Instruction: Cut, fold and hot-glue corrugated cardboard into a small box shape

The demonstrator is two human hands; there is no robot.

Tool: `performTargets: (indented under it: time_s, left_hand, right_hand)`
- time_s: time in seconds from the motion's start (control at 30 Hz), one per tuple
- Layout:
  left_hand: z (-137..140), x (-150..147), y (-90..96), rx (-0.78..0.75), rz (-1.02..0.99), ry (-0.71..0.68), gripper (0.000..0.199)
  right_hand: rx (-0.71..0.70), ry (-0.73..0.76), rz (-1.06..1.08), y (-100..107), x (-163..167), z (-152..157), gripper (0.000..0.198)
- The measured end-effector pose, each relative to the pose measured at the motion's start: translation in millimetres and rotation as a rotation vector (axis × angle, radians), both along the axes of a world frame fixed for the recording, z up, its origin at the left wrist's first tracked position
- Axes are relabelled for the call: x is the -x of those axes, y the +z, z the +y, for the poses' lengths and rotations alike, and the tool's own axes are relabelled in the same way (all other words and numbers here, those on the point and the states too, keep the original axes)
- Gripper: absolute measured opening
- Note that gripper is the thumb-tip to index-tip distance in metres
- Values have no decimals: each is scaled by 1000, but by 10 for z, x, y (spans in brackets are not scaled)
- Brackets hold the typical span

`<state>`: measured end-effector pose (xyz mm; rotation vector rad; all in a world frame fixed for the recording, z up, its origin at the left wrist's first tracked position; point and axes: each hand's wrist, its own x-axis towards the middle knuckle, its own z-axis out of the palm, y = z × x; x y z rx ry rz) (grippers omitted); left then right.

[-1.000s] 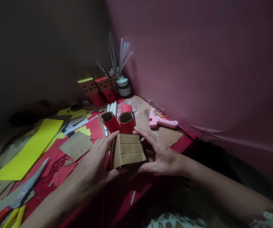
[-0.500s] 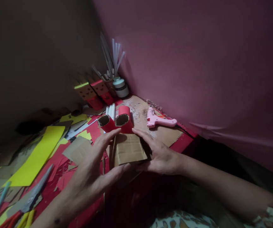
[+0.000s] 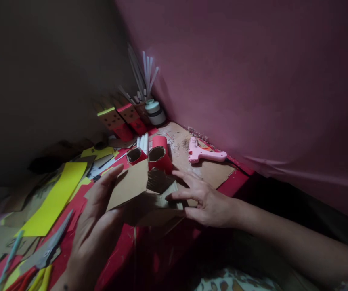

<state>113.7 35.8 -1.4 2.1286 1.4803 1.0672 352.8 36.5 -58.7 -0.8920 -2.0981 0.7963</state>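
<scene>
Between my hands is a folded piece of brown cardboard (image 3: 130, 184), tilted so that its ridged inner side shows. My left hand (image 3: 97, 222) grips its left panel, thumb below and fingers at the far edge. On the other side, my right hand (image 3: 206, 198) has its fingers on the right-hand flap, the fingertips touching the inner side. Just beyond the cardboard lie two red paper-covered tubes, a larger one (image 3: 164, 161) and a smaller one (image 3: 142, 157), their dark open ends facing me. White glue sticks (image 3: 143, 141) rest behind them.
A pink glue gun (image 3: 206, 154) with a black cord lies at the right by the pink wall. Scissors (image 3: 48, 246), a yellow strip (image 3: 54, 202) and paper scraps cover the left. At the back stand two decorated boxes (image 3: 113, 121), a lidded jar (image 3: 155, 113) and a holder of sticks.
The cardboard has turned and opened: its folds and inner side now show instead of one flat face. My left hand has moved left and lower with its panel; my right fingers have shifted onto the flap.
</scene>
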Motion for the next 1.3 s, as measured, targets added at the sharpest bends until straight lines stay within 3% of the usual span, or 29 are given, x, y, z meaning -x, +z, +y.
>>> performTargets:
  time_s: [0.1, 0.23, 0.4, 0.57, 0.67, 0.77, 0.9, 1.0, 1.07, 1.2, 1.3]
  left_hand:
    - [-41, -4, 62, 40, 12, 22, 43]
    - [-104, -53, 109, -65, 90, -64, 42]
    - [-118, -137, 76, -175, 147, -77, 40]
    - [-138, -152, 19, -209, 123, -52, 47]
    - [-168, -148, -6, -250, 150, -25, 52]
    - [-189, -158, -29, -170, 103, -29, 53]
    - [-196, -163, -80, -67, 49, -50, 56]
    - [-200, -165, -104, -68, 31, -49, 58]
    - [-205, -175, -98, -59, 26, -53, 56]
    - [-202, -213, -51, -95, 58, -66, 54]
    - [-186, -241, -17, -154, 87, -70, 52]
  right_hand:
    - [-58, -24, -10, 3, 1, -11, 39]
    - [-150, -17, -10, -12, -4, -54, 40]
    - [-290, -81, 33, -47, 7, -96, 15]
    - [-274, -19, -73, -37, -11, -96, 23]
    - [-262, -2, -108, -61, -38, -103, 39]
    - [-276, 3, -107, -101, -57, -107, 53]
    - [-354, -19, 86, -102, -69, -100, 45]
    - [-398, -123, 183, -41, -132, -73, 38]
    - [-439, -283, 134, 12, -228, -25, 35]
    - [-462, -608, -238, 77, -471, 155, 41]
    - [-329, -609, -506, 72, -562, 299, 52]
